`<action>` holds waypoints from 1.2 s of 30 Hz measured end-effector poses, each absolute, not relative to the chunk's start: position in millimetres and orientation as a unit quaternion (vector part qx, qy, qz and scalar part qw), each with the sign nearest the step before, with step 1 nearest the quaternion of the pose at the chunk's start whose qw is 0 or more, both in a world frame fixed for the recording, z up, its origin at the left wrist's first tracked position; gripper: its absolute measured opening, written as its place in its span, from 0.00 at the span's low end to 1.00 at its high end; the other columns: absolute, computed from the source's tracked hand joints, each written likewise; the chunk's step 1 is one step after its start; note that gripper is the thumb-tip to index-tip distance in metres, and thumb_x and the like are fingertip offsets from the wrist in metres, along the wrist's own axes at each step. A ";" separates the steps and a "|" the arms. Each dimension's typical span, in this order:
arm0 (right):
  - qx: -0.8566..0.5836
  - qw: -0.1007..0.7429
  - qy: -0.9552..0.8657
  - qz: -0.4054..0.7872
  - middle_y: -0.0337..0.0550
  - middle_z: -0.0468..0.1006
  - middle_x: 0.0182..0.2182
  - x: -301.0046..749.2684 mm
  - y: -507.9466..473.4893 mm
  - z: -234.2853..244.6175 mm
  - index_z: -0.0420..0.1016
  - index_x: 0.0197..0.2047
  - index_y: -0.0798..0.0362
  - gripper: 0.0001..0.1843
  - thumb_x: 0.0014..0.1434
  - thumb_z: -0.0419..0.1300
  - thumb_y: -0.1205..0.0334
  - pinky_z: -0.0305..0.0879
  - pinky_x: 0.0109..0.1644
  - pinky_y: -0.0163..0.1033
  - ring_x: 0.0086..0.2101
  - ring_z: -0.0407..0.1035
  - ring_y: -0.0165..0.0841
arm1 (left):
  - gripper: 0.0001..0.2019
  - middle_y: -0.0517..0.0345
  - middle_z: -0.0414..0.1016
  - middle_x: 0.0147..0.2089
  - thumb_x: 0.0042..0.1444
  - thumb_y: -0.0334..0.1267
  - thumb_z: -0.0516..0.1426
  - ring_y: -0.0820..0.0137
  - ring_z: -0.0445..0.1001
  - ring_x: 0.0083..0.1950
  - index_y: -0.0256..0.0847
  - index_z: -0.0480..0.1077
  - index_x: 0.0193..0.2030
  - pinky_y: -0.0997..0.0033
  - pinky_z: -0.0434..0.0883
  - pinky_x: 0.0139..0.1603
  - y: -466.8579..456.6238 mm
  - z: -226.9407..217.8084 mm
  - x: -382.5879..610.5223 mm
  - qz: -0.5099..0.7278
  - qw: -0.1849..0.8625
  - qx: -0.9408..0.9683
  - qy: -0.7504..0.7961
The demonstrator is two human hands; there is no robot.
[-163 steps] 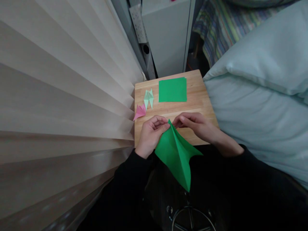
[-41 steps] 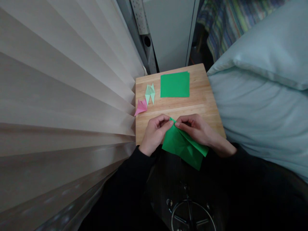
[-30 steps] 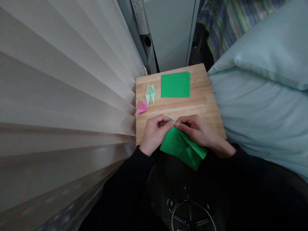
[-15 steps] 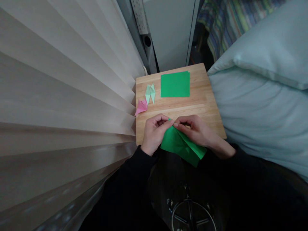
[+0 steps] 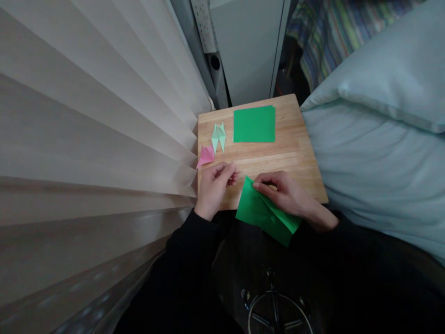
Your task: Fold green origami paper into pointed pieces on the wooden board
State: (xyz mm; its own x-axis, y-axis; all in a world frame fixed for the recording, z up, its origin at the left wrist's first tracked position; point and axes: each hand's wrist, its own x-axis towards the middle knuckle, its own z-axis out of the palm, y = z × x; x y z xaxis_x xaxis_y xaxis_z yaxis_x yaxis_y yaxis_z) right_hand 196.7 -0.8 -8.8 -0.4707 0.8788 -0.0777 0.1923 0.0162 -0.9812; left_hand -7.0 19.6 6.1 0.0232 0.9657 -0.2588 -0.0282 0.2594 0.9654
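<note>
A partly folded green sheet of origami paper [image 5: 259,206] hangs over the near edge of the table, its creased flap lifted. My right hand [image 5: 283,190] pinches this paper near its upper corner between thumb and index finger. To its left, apart from the paper, my left hand [image 5: 216,185] is closed just above the tabletop, thumb against the curled fingers, with nothing visible in it. A pink folded paper piece [image 5: 206,155] and a pale green folded paper piece [image 5: 219,136] with long points lie beyond my left hand.
A stack of green paper [image 5: 254,124] lies at the back of the wooden table [image 5: 288,153]. A pleated curtain [image 5: 121,139] borders the left side, and pale bedding [image 5: 368,153] the right. Below is a wheeled metal base [image 5: 276,311].
My left hand has let go of the paper's corner and moved left. My right hand still pinches the paper, and the corner now shows uncovered.
</note>
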 end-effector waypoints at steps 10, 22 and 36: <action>-0.432 0.322 -0.618 0.573 0.34 0.62 0.23 198.7 4.1 -5.8 0.67 0.27 0.51 0.24 0.68 0.56 0.43 0.54 0.31 0.37 0.27 0.57 0.30 | 0.12 0.63 0.69 0.26 0.54 0.44 0.69 0.75 0.64 0.28 0.39 0.75 0.29 0.74 0.59 0.30 12.5 4.4 4.7 0.375 0.612 0.473 0.511; -0.406 0.329 -0.622 0.583 0.42 0.79 0.33 214.3 18.2 -6.4 0.76 0.38 0.51 0.13 0.66 0.62 0.50 0.66 0.39 0.40 0.34 0.71 0.34 | 0.13 0.58 0.78 0.39 0.51 0.38 0.71 0.71 0.76 0.40 0.41 0.77 0.42 0.72 0.71 0.42 13.9 9.0 2.8 0.351 0.648 0.525 0.426; -0.459 0.277 -0.774 0.336 0.44 0.87 0.35 212.3 12.8 4.8 0.84 0.39 0.49 0.06 0.65 0.65 0.62 0.65 0.52 0.50 0.37 0.78 0.41 | 0.12 0.61 0.78 0.33 0.49 0.40 0.73 0.74 0.74 0.36 0.39 0.80 0.36 0.74 0.72 0.40 10.2 -2.3 6.7 0.411 0.604 0.456 0.509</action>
